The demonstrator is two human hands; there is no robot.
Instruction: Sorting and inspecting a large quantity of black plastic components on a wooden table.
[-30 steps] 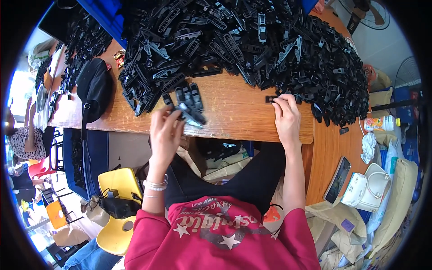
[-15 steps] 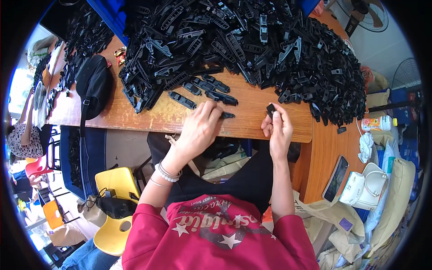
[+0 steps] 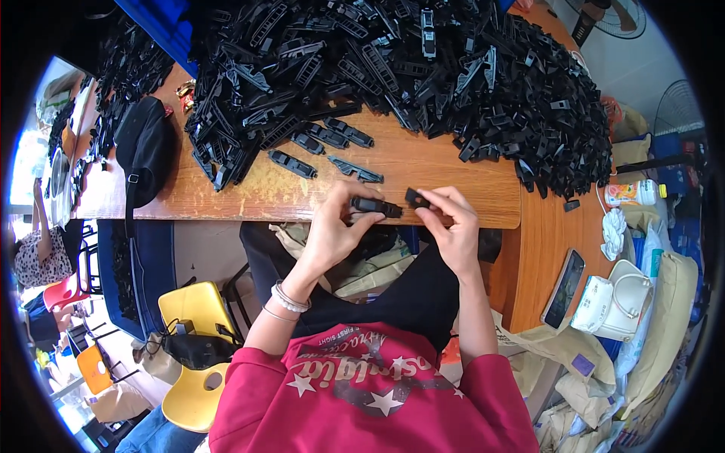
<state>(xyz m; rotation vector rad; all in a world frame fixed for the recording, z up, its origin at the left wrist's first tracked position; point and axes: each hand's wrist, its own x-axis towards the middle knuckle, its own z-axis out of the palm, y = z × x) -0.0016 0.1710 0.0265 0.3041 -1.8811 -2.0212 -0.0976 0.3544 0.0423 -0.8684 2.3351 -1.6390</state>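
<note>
My left hand [image 3: 337, 224] grips a long black plastic part [image 3: 376, 206] between thumb and fingers, just above the table's front edge. Pinched in my right hand [image 3: 454, 224] is a small black plastic piece [image 3: 416, 198], held close to the right end of the long part, with a small gap between them. On the wood beyond my left hand lie several long black parts [image 3: 293, 164]. One more long part [image 3: 355, 169] rests nearest my left fingers.
A big heap of long black parts [image 3: 302, 72] covers the far table, and a heap of small black pieces [image 3: 559, 128] adjoins it at right. A black bag [image 3: 147, 151] lies at left. A phone [image 3: 564, 288], white handbag [image 3: 623, 302] and bottle [image 3: 634, 193] are at right.
My left hand has picked up a long black part from the table. My right hand has moved left with its small piece, so the two hands are now closer together.
</note>
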